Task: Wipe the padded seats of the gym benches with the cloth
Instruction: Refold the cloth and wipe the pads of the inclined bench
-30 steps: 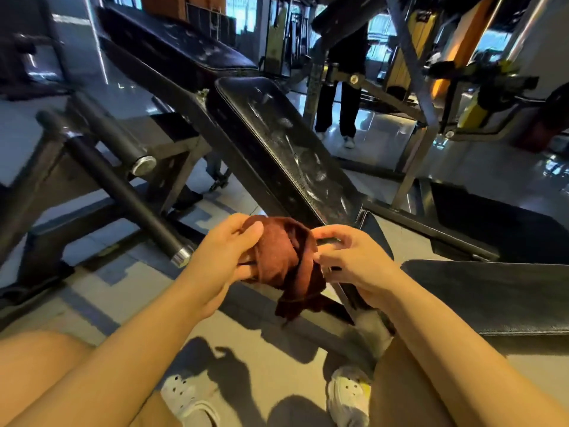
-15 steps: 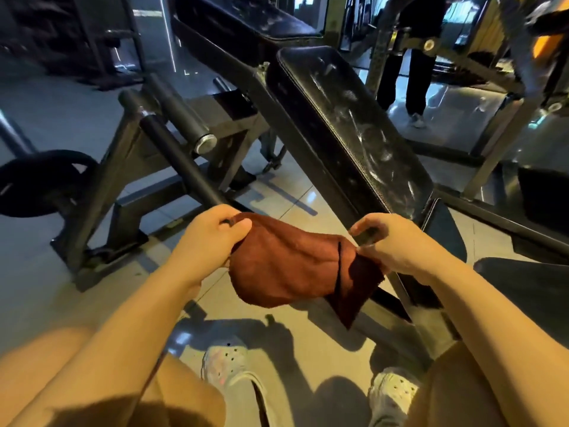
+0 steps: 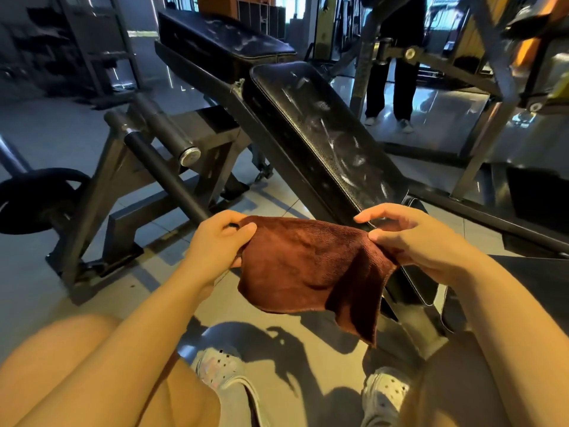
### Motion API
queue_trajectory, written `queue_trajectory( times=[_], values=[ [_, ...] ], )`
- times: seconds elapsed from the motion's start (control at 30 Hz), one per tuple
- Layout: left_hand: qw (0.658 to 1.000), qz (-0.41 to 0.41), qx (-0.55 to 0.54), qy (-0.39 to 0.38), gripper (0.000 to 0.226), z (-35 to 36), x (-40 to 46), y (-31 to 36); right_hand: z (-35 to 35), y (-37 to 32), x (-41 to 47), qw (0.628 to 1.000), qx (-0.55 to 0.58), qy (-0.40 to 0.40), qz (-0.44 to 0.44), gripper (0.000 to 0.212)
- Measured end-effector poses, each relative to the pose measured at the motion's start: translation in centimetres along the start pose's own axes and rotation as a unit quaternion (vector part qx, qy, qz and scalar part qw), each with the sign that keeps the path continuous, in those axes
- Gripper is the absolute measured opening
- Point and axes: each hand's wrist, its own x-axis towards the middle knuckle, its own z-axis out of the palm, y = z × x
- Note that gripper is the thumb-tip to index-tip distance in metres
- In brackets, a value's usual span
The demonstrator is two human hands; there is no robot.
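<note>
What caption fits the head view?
Both hands spread a brown cloth before a smeared bench pad.

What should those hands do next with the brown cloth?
Probably lay the cloth on the near padded seat and start wiping: the left hand and right hand hold it spread, and the pad shows pale smears.

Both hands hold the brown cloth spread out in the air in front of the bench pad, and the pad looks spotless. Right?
Not quite. The head view shows the bench pad streaked with whitish marks, not spotless. The rest holds: left hand and right hand hold the brown cloth spread out.
</note>
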Motion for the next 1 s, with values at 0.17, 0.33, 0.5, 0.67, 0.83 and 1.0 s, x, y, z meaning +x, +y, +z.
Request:
queue_trajectory(
  times=[0.17,0.33,0.5,0.67,0.83,1.0],
  values=[
    [0.999,-0.031,-0.034,-0.009,0.011,-0.7,-0.3,0.4,-1.0,0.4,-0.5,1.000,0.006,0.025,0.001,0.027],
    [0.995,-0.056,-0.072,-0.046,0.014,-0.4,-0.7,0.8,-0.5,0.6,-0.4,0.999,-0.027,0.032,-0.008,0.024],
    [0.986,-0.059,-0.142,-0.059,0.011,0.1,-1.2,1.6,0.6,1.5,1.0,0.935,-0.331,0.124,-0.032,0.013],
    [0.970,-0.095,-0.218,-0.047,0.005,2.9,-0.8,3.1,5.9,-0.4,0.1,0.958,-0.255,0.035,-0.131,0.047],
    [0.966,-0.053,-0.252,-0.035,0.007,4.9,-0.2,4.7,7.5,-1.0,0.8,0.935,-0.300,0.121,-0.146,0.031],
    [0.975,0.012,-0.220,0.013,0.004,5.6,0.4,6.1,5.4,-1.2,0.9,0.906,-0.345,0.188,-0.159,0.015]
  ],
)
